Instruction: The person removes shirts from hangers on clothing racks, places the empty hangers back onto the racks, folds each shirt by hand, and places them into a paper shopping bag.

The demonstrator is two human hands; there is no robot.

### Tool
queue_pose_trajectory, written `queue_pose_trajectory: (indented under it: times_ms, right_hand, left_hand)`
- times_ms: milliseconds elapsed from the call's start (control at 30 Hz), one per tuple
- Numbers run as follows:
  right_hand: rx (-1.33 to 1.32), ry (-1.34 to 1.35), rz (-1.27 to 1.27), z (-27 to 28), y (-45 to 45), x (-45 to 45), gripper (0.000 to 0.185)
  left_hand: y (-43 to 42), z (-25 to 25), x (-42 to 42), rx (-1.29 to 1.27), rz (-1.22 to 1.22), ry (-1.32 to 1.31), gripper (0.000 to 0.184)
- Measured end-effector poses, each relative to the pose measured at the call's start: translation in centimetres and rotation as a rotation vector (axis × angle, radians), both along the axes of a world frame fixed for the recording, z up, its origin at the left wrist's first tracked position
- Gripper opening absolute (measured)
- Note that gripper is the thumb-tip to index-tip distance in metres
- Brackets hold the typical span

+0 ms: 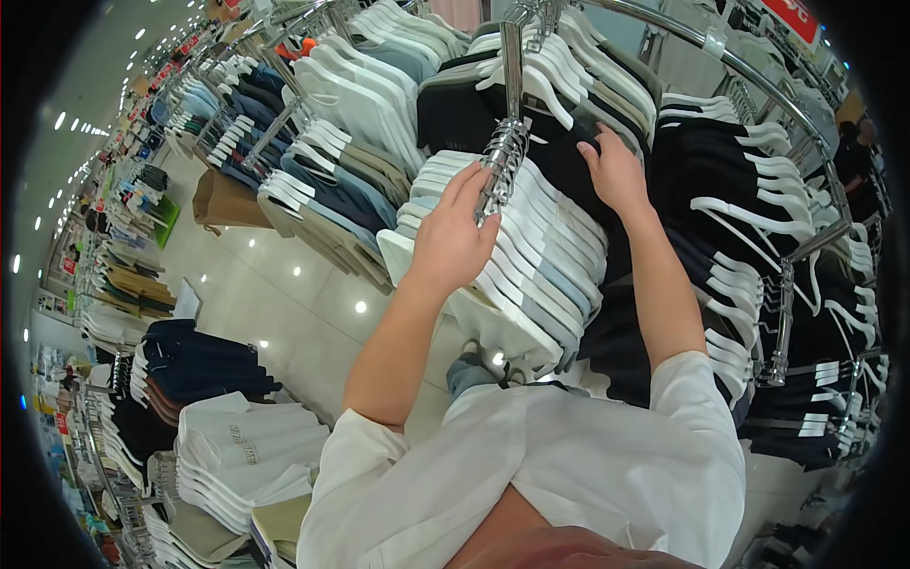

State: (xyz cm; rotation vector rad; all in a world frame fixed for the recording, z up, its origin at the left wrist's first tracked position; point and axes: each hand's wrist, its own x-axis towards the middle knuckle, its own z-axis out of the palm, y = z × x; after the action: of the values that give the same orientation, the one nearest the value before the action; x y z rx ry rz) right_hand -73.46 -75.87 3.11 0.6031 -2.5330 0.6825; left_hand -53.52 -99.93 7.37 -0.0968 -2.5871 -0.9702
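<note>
My left hand (448, 233) is at the near end of a chrome rail, its thumb and fingers on either side of a bunch of metal hanger hooks (504, 152). Below the hooks hang several white and pale shirts on white hangers (517, 270), packed closely. To the right, my right hand (618, 173) has its thumb and fingers apart and rests against a black garment (569, 166). Part of its fingertips is hard to make out against the dark cloth. A white hanger (542, 93) with dark clothes stands just beyond it.
Racks of white shirts (355, 90) and dark trousers (332, 194) stand ahead and left. Black clothes (687, 161) and a curved chrome rail (758, 81) are at the right. A brown bag (227, 201) hangs left, over the tiled floor (313, 284). Folded-looking grey shirts (246, 441) hang lower left.
</note>
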Motion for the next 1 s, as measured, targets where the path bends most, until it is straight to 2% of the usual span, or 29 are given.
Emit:
queue_pose_trajectory:
  times_ms: [133, 467, 667, 1000]
  right_hand:
    - [0.024, -0.127, -0.076, 1.1, -0.3, 0.7, 0.049]
    - [-0.114, -0.151, -0.164, 2.7, 1.6, 3.6, 0.049]
    - [-0.161, -0.142, -0.215, 0.9, 3.8, 7.6, 0.047]
    - [-0.332, -0.419, -0.331, -2.0, 6.8, 16.6, 0.049]
  left_hand:
    - [0.0, -0.1, -0.1, -0.002, 0.000, 0.000, 0.059]
    - [-0.1, -0.3, 0.0, 0.007, 0.006, 0.020, 0.059]
    - [-0.3, -0.6, -0.2, -0.050, 0.007, 0.060, 0.058]
    - [0.0, -0.2, -0.1, 0.021, -0.017, 0.044, 0.060]
